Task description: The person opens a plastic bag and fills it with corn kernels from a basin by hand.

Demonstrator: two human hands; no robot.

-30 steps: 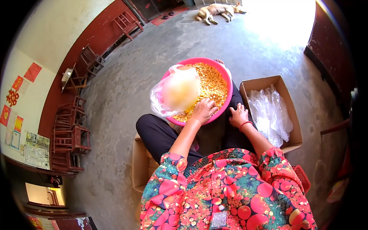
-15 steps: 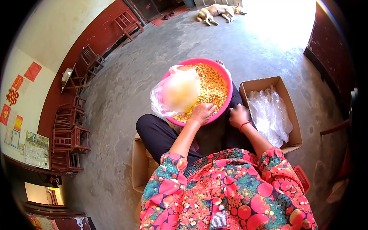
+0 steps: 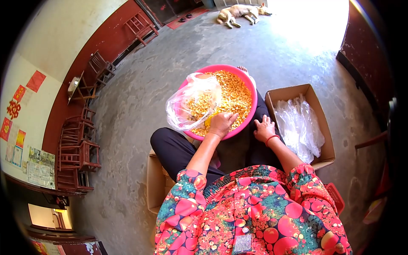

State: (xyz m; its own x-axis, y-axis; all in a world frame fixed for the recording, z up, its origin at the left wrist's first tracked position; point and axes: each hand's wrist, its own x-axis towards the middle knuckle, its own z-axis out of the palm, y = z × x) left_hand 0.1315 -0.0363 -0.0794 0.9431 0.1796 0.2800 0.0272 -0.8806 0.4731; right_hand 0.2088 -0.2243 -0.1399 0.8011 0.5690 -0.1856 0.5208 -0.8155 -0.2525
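A pink basin (image 3: 253,105) full of loose yellow corn kernels (image 3: 236,91) stands in front of my crossed legs. A clear plastic bag (image 3: 180,111) lies over its left side, with kernels showing in or through it. My left hand (image 3: 222,123) is closed at the near rim, over the kernels and beside the bag. A bright yellow piece (image 3: 209,120) shows at its left edge; its kind is unclear, and I cannot see what the fingers grip. My right hand (image 3: 264,128), with a red bracelet at the wrist, rests on my right knee, fingers spread and holding nothing.
A cardboard box (image 3: 324,127) of clear plastic bags (image 3: 299,127) stands to the right of my knee. Another cardboard box (image 3: 153,191) is at my left. Wooden chairs (image 3: 78,153) line the left wall. A dog (image 3: 242,15) lies on the floor at the far end.
My left hand has shifted slightly left and turned, and the yellow piece now shows beside it. My right hand stays on the knee.
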